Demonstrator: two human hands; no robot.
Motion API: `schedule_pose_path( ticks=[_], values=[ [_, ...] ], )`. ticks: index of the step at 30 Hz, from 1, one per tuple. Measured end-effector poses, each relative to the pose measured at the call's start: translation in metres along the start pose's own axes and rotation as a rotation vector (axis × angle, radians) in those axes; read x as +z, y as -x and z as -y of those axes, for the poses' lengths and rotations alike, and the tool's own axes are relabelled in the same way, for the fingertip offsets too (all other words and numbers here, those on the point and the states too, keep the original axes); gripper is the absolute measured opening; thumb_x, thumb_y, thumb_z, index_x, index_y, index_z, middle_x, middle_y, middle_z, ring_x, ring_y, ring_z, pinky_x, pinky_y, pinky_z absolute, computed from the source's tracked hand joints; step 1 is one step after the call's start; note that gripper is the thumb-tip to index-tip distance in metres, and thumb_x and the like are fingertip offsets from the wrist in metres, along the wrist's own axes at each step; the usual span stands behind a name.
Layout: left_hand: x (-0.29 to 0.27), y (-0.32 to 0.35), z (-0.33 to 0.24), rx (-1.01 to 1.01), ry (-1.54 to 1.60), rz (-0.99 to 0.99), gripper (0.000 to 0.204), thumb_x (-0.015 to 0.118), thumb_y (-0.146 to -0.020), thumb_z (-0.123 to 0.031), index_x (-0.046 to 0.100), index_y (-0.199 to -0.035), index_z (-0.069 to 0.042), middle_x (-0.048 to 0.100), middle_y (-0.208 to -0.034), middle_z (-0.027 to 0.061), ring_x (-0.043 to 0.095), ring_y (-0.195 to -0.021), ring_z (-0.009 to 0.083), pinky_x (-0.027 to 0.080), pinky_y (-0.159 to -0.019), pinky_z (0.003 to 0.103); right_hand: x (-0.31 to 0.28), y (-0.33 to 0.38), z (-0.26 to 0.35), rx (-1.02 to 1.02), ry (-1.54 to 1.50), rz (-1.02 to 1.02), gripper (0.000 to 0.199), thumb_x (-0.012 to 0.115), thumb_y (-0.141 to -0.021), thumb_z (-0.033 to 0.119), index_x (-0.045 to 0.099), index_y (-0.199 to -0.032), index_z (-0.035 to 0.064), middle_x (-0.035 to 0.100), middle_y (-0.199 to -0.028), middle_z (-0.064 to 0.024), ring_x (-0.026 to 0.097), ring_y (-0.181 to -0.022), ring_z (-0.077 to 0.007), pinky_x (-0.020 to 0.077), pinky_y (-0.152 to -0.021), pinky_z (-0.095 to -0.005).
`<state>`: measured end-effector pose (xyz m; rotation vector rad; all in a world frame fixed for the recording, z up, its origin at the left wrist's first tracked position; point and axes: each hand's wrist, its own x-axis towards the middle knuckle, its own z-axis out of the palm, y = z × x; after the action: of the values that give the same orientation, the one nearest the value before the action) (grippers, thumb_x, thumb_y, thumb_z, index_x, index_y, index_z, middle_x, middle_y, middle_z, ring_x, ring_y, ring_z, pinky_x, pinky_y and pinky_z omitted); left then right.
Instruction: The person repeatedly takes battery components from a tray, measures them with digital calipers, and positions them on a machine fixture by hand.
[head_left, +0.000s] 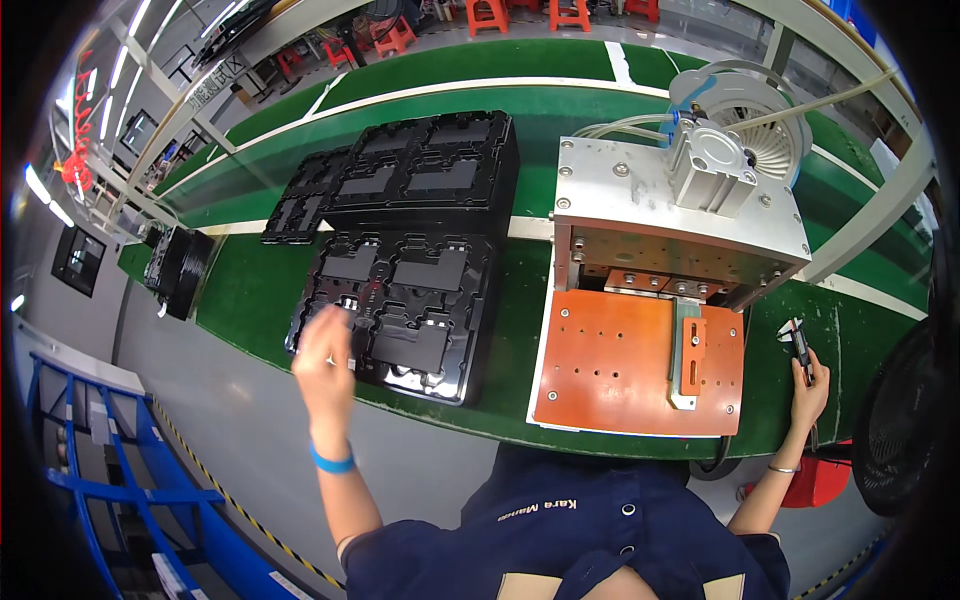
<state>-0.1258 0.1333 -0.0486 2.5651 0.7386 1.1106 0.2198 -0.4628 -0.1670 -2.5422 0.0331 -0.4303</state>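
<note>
My left hand (325, 355), a blue band round its wrist, is over the near-left compartment of a black plastic tray (466, 345). Motion blurs its fingers, and whatever may be between them does not show. Flat, dark rectangular parts (408, 347) lie in the tray's other compartments. Off to the right, my right hand (812, 390) is closed around a caliper (798, 342), jaws pointing away from me. Between my hands stands a metal press fixture (620, 195) with a cylinder on top. Its orange base plate (610, 345) carries a metal bar (683, 355) and a small orange block (695, 343).
Behind the front tray, more black trays (425, 150) are stacked, with a lower one (300, 200) beside them. A black fan (895, 430) stands at the right edge. Clear hoses (825, 110) run from the press. A blue rack (110, 480) is at lower left.
</note>
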Motion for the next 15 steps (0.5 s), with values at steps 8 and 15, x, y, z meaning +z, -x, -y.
schedule_pose_path(
  ticks=[8,15],
  values=[
    [-0.003,-0.037,0.068,0.039,-0.263,0.220,0.041,0.081,-0.072,-0.024,0.048,-0.063,-0.002,0.044,-0.071,0.0070,0.042,-0.076,0.0270,0.037,-0.066,0.039,-0.002,0.004,0.008,-0.260,0.097,-0.186,0.037,0.073,-0.085,0.021,0.068,-0.121,0.0110,0.059,-0.113,-0.0133,0.053,-0.108,-0.0308,0.0398,-0.097,-0.0404],
    [-0.008,-0.048,0.033,0.124,-0.364,-0.053,0.057,0.085,-0.067,-0.029,0.036,-0.054,-0.004,0.037,-0.054,0.0082,0.039,-0.056,0.0282,0.030,-0.054,0.042,-0.039,0.009,0.079,-0.331,-0.071,-0.281,0.026,0.071,-0.085,0.006,0.071,-0.110,0.0027,0.066,-0.101,-0.0104,0.062,-0.096,-0.0236,0.0477,-0.088,-0.0328]
  ],
)
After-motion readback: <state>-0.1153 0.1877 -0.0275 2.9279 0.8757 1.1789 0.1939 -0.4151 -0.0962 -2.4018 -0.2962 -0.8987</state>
